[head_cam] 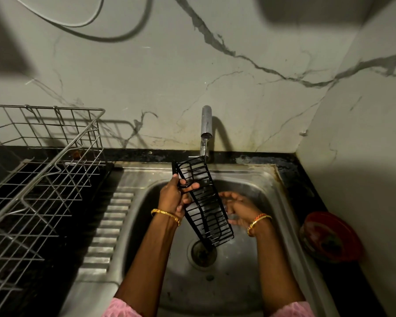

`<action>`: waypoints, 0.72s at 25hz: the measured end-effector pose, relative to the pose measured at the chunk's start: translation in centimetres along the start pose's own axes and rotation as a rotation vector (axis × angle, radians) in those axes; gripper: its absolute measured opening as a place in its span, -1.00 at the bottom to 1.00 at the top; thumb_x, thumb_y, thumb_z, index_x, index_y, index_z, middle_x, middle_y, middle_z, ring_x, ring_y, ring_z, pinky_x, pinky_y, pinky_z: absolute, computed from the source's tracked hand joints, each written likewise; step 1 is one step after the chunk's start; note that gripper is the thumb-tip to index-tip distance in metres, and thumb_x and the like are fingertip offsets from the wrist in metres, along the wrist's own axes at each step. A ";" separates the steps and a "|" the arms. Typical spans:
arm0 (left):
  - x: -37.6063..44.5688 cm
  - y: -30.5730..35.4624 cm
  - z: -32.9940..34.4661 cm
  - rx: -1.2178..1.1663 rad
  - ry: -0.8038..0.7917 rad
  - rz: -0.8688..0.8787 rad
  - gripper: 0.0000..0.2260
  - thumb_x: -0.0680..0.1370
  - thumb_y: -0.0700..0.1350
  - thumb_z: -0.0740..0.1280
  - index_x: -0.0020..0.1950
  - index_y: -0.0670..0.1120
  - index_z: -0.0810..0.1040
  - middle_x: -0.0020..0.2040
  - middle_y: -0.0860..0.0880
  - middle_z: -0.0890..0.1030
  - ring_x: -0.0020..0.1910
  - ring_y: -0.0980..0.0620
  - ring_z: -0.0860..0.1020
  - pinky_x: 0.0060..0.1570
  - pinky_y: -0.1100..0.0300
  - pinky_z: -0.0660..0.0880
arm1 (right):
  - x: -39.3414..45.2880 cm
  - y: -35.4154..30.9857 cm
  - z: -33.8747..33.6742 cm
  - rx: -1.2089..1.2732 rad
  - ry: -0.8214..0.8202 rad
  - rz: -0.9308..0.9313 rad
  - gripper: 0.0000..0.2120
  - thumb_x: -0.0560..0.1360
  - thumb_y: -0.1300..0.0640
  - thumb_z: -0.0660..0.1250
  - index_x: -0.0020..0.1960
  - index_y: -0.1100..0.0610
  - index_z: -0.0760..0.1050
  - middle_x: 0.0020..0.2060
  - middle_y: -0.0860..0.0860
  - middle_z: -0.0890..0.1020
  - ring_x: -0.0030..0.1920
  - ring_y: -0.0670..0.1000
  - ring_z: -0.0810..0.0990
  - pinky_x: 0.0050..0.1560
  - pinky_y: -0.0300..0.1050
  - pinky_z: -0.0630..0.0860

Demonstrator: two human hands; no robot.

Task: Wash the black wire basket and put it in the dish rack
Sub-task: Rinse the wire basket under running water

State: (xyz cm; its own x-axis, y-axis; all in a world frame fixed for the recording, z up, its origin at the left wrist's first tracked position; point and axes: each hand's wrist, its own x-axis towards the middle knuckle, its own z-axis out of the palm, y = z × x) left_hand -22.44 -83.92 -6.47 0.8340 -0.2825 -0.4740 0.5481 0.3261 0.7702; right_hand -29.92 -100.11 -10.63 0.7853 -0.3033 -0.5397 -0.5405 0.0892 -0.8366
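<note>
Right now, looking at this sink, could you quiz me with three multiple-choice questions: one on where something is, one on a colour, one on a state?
1. Where is the dish rack?
A. left of the sink
B. inside the sink
C. hanging on the wall

2. What colour is the bowl on the counter to the right?
A. blue
B. red
C. white

3. How is the black wire basket being handled?
A. lying flat in the rack
B. held in the left hand's grip under the tap
C. resting over the drain untouched

Answers:
1. A: the rack stands on the dark counter beside the sink drainboard.
2. B: its rim shows red.
3. B: the left hand curls round the basket's edge, water runs from the tap onto its top, and the right hand lies open behind it.
</note>
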 end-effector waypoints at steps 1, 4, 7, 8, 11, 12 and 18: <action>0.0 -0.2 -0.2 0.008 -0.007 -0.010 -0.66 0.66 0.03 0.05 -0.26 -0.08 0.31 -0.44 -0.06 0.64 -0.77 0.16 0.22 -0.78 0.48 0.05 | -0.2 0.1 0.0 0.022 -0.005 0.015 -0.58 0.44 0.38 0.10 0.10 -0.01 0.50 0.17 0.18 0.51 0.00 0.00 0.44 0.08 0.08 0.43; -0.3 -0.6 -0.7 0.030 -0.022 -0.012 -0.66 0.66 0.04 0.06 -0.26 -0.08 0.32 -0.43 -0.06 0.64 -0.76 0.16 0.22 -0.77 0.49 0.05 | -0.5 0.2 0.0 0.030 -0.020 0.022 -0.55 0.43 0.39 0.05 0.10 -0.01 0.50 0.16 0.10 0.50 0.04 0.02 0.43 0.02 0.07 0.45; -0.7 -0.7 -1.1 0.032 -0.023 0.007 -0.66 0.66 0.03 0.06 -0.26 -0.08 0.32 -0.44 -0.08 0.63 -0.77 0.15 0.20 -0.76 0.47 0.04 | -0.8 0.3 0.4 0.043 -0.006 0.002 -0.56 0.42 0.39 0.05 0.07 -0.01 0.50 0.04 -0.03 0.50 0.02 -0.01 0.42 -0.06 -0.01 0.43; -0.8 -0.7 -1.2 0.034 -0.022 0.015 -0.66 0.66 0.03 0.05 -0.26 -0.08 0.32 -0.44 -0.09 0.63 -0.78 0.15 0.19 -0.76 0.46 0.04 | -0.9 0.4 0.6 0.046 -0.002 -0.007 -0.56 0.42 0.39 0.06 0.08 -0.01 0.50 0.00 -0.05 0.49 -0.04 -0.04 0.42 -0.10 -0.04 0.42; -1.0 -0.6 -1.5 0.039 -0.013 0.040 -0.66 0.66 0.02 0.06 -0.26 -0.10 0.32 -0.44 -0.12 0.63 -0.78 0.15 0.18 -0.77 0.44 0.07 | -0.9 0.7 1.2 0.071 -0.001 -0.025 -0.55 0.40 0.40 0.07 0.08 -0.01 0.51 -0.05 -0.07 0.50 -0.11 -0.06 0.40 -0.13 -0.09 0.40; -1.0 -0.5 -1.6 0.037 -0.012 0.044 -0.66 0.66 0.02 0.05 -0.26 -0.10 0.32 -0.44 -0.12 0.63 -0.78 0.15 0.18 -0.77 0.43 0.08 | -0.9 0.8 1.4 0.084 -0.003 -0.024 -0.55 0.40 0.40 0.07 0.06 -0.01 0.52 -0.05 -0.06 0.51 -0.09 -0.05 0.41 -0.11 -0.07 0.40; -1.0 -0.1 -2.5 0.033 -0.010 0.039 -0.67 0.66 0.03 0.05 -0.24 -0.09 0.32 -0.45 -0.08 0.62 -0.77 0.15 0.19 -0.77 0.43 0.06 | -1.4 0.3 1.8 0.123 -0.042 -0.015 -0.47 0.39 0.47 0.01 0.15 0.04 0.51 0.09 -0.04 0.50 0.14 0.03 0.40 0.15 0.12 0.38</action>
State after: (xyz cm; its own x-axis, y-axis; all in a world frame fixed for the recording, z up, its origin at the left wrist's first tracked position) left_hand -23.16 -81.47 -7.19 0.8540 -0.2790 -0.4392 0.5127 0.3072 0.8017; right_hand -30.67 -97.97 -10.27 0.8064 -0.2659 -0.5283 -0.4896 0.2011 -0.8485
